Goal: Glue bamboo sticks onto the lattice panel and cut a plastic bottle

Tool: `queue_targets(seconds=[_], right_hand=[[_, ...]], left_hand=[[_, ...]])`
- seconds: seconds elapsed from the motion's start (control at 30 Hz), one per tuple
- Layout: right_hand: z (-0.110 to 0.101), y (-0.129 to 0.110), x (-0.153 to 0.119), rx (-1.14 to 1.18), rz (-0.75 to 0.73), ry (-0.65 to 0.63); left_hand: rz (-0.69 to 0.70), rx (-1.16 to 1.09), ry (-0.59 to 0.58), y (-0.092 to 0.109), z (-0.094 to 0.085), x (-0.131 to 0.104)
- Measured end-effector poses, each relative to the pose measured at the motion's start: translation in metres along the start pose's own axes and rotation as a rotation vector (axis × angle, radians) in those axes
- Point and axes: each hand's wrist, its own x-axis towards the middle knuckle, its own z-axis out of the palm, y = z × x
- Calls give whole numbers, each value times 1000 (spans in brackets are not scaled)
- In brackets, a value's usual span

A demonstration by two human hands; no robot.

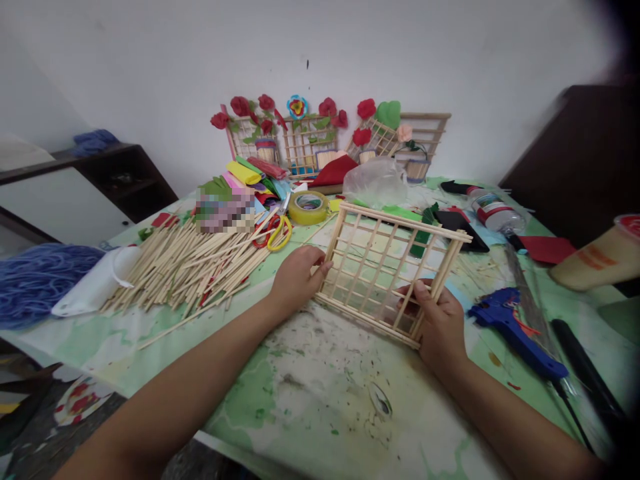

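Observation:
A small lattice frame [373, 250] of thin bamboo sticks is held tilted above the table between both hands. My left hand [300, 275] pinches its left edge between thumb and fingers. At the lower right corner, my right hand [440, 320] grips the frame, thumb on the near side and fingers partly hidden behind the bars. Left of my left hand lies a heap of loose bamboo sticks [180, 263]. Scissors [280, 233] with yellow and red handles rest beside the heap. A blue glue gun [520, 333] lies to the right of my right hand.
A roll of yellow tape [309, 208] and a plastic bag [375, 181] lie behind the frame. Finished lattices with paper flowers [310, 137] lean on the wall. Blue cord [47, 280] sits at the left edge, a drink cup [600, 257] at the right.

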Motion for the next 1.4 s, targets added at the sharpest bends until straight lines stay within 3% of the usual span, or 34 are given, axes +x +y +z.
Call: queue_targets(seconds=[0.2, 0.33, 0.5, 0.6, 0.73, 0.83, 1.0, 1.1, 1.17, 1.27, 1.4], right_hand=[[-1, -1, -1, -9, 13, -1], [-1, -2, 3, 12, 35, 62], [-4, -4, 12, 82, 91, 150], [-6, -4, 16, 121, 128, 172], [-7, -5, 16, 137, 139, 157], [-7, -4, 15, 128, 131, 146], [-6, -2, 12, 128, 110, 119], [-4, -2, 10, 90, 71, 86], [-3, -1, 8, 73, 50, 69], [-2, -1, 7, 57, 25, 49], [-2, -2, 6, 42, 35, 34]], left_hand=[[-4, -40, 41, -5, -2, 4], [-150, -274, 271, -23, -6, 12], [-485, -726, 642, -71, -13, 27], [-663, -850, 739, -98, -18, 32], [-679, -842, 766, -104, -21, 31], [-572, -773, 710, -80, -17, 26], [-20, -263, 230, -15, -9, 9], [242, -120, 34, 9, -4, -2], [369, -86, -33, 14, -2, -5], [425, -28, -91, 15, 0, -6], [370, 63, -138, 16, 0, -4]])
